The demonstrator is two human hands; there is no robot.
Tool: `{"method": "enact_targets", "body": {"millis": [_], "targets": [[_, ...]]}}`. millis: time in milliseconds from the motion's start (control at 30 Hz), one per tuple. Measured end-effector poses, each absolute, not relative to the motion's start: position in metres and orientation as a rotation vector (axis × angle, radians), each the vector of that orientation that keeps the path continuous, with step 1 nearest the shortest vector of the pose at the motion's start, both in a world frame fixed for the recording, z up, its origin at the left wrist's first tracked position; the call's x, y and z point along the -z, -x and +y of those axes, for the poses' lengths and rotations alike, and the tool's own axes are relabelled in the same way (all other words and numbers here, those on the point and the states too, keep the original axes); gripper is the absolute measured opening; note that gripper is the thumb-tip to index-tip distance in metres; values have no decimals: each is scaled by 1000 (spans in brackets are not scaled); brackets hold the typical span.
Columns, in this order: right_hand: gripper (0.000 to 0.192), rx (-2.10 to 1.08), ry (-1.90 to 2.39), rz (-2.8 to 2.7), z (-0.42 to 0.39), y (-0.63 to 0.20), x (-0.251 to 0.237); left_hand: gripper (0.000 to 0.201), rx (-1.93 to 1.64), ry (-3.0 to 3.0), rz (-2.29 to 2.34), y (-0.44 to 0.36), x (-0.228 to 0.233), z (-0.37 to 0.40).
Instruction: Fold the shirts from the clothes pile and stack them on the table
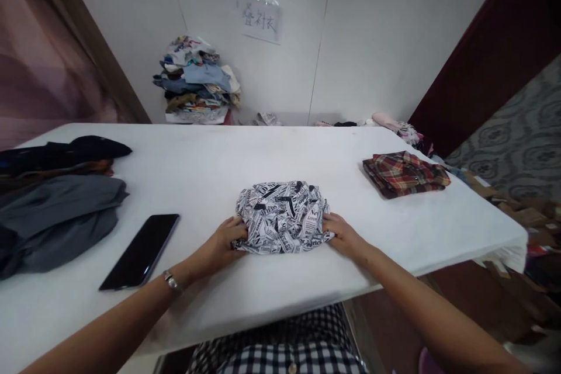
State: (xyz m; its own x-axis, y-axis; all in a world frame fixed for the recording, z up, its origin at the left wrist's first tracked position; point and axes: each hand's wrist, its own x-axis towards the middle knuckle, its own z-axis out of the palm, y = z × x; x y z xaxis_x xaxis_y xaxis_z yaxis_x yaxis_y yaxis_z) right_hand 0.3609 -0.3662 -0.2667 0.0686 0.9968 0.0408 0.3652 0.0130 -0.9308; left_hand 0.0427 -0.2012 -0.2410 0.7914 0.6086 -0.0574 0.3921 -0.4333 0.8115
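A folded black-and-white garment with a newspaper print (283, 219) lies in a compact bundle on the white-covered table (272, 155), close to its front edge. At the bundle's left side my left hand (228, 239) grips the cloth, its fingers partly tucked under the fabric. My right hand (342, 234) pinches the opposite side near the lower right corner. A collar or button detail cannot be made out in the print. Farther right rests a folded red plaid shirt (405, 174).
Dark and grey clothes (61, 216) are heaped at the left, beside a black phone (142, 251). Behind the table stands a tall pile of clothes (199, 82) against the wall, below a paper sign (262, 20). More clothing (401, 127) lies past the far right edge.
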Motion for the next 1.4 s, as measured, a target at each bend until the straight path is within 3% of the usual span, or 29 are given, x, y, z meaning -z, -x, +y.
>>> {"method": "enact_targets", "body": {"millis": [200,367,500,733,867,1000,1067,1233,1400], "targets": [[47,-1033,1519,-1175,-364,-367,251,48,-322,-2015,1059,-49,230,-188],[65,-736,1816,-1006,-335,-363,246,63,-331,-1999,1413,-82,222,-166],[55,-586,1983,-1127,-299,-360,248,71,-283,-2009,1463,-110,227,-154],[12,-580,1997,-1293,-266,-356,251,34,-489,-2080,1408,-119,224,-159],[24,-475,1890,-1274,-272,-365,250,32,-584,-1791,1204,-110,214,-174],[62,-548,1946,-1231,-259,-373,250,28,-651,-1502,1031,-112,213,-176],[72,-625,1976,-1240,-246,-372,252,26,-629,-1381,999,-116,215,-173],[34,-688,1774,-1195,-247,-364,245,25,-631,-1298,936,-111,214,-173],[38,-673,1375,-1081,-307,-355,208,35,-616,-1261,788,-87,200,-193]]}}
